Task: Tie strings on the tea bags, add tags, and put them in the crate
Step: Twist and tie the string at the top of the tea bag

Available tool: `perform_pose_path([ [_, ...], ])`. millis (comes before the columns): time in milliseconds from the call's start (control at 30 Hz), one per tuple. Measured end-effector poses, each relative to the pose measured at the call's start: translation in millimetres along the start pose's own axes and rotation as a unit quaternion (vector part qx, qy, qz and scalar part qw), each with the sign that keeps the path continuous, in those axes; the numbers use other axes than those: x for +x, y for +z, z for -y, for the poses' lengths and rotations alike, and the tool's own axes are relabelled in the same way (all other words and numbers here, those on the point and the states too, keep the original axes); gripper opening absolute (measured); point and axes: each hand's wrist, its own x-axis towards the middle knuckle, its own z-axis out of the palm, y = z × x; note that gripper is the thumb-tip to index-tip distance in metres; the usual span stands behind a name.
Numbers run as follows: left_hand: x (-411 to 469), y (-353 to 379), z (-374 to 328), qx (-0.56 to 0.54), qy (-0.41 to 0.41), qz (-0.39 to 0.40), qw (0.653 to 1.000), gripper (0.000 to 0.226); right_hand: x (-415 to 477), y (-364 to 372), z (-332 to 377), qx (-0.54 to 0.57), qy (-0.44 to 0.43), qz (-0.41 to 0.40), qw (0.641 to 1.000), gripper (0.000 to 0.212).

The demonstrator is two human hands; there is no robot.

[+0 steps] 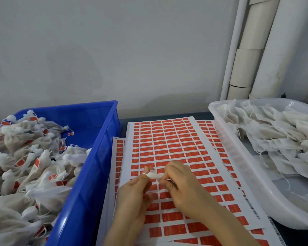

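One tea bag (155,175) lies crosswise between the left hand (132,196) and right hand (182,183), fingers (146,169) pinching its ends above the tag sheet (167,139); the crate (96,166) sits leftward, nearer the left hand.

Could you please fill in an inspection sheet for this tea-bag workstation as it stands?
Surface: dark table, mostly covered by overlapping tag sheets.
Job's things: blue crate on the left holds tagged tea bags; white tub on the right holds untagged bags; one tea bag in hand.
Clutter: nothing seen.
Hands: left hand and right hand both pinch the tea bag above the sheets.
Cables: nothing seen.
Surroundings: grey wall, white pipes at the right rear.
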Motion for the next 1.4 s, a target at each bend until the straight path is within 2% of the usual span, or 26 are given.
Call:
perform_pose_path([
  [100, -2.8, 0.8, 0.3, -0.005, 0.019, 0.065, 0.998, 0.017, -0.4, 1.8, 0.0, 0.009, 0.014, 0.006, 1.0, 0.017],
  [167, -6.2, 2.1, 0.1, 0.018, 0.059, 0.099, 0.993, 0.022, -1.2, 0.6, 1.1, 0.034, 0.027, 0.012, 0.999, 0.018],
  [333, -7.1, -0.4, -2.0, 0.118, 0.159, 0.037, 0.979, 0.024, -2.4, -11.1, 5.9, 0.076, 0.048, -0.038, 0.995, 0.017],
  [433, -8.0, -0.1, -3.8, 0.167, 0.165, 0.01, 0.972, 0.029, -0.6, -18.2, 7.7, 0.11, 0.036, -0.085, 0.99, 0.018],
  [500, -10.1, 1.4, -4.8, 0.195, 0.154, 0.022, 0.968, 0.035, 0.2, -20.5, 7.7, 0.126, 0.042, -0.089, 0.987, 0.023],
  [600, -10.3, -1.6, -5.3, 0.24, 0.152, 0.082, 0.955, 0.035, 0.8, -21.4, 8.5, 0.158, 0.061, -0.065, 0.983, 0.028],
  [733, -13.4, -6.8, -10.5, 0.239, 0.168, 0.208, 0.934, 0.013, 0.2, -22.2, 10.5, 0.214, 0.062, -0.051, 0.974, 0.03],
  [800, -16.0, -6.3, -10.9, 0.243, 0.17, 0.232, 0.926, 0.013, 0.0, -22.7, 10.4, 0.218, 0.061, -0.041, 0.973, 0.029],
  [1033, -12.8, -6.2, -7.8, 0.221, 0.173, 0.214, 0.936, 0.016, 0.6, -20.6, 7.8, 0.234, 0.061, -0.074, 0.968, 0.023],
  [1100, -12.2, -5.2, -6.8, 0.215, 0.175, 0.204, 0.939, 0.009, 0.7, -19.6, 6.3, 0.245, 0.066, -0.073, 0.965, 0.018],
  [1233, -8.3, -3.3, -2.4, 0.204, 0.191, 0.153, 0.948, 0.027, 0.3, -17.3, 4.5, 0.245, 0.077, -0.066, 0.964, 0.01],
  [1400, -11.0, -0.4, 1.3, 0.204, 0.249, 0.104, 0.941, 0.014, 0.6, -18.0, 3.3, 0.283, 0.104, -0.063, 0.951, 0.012],
])
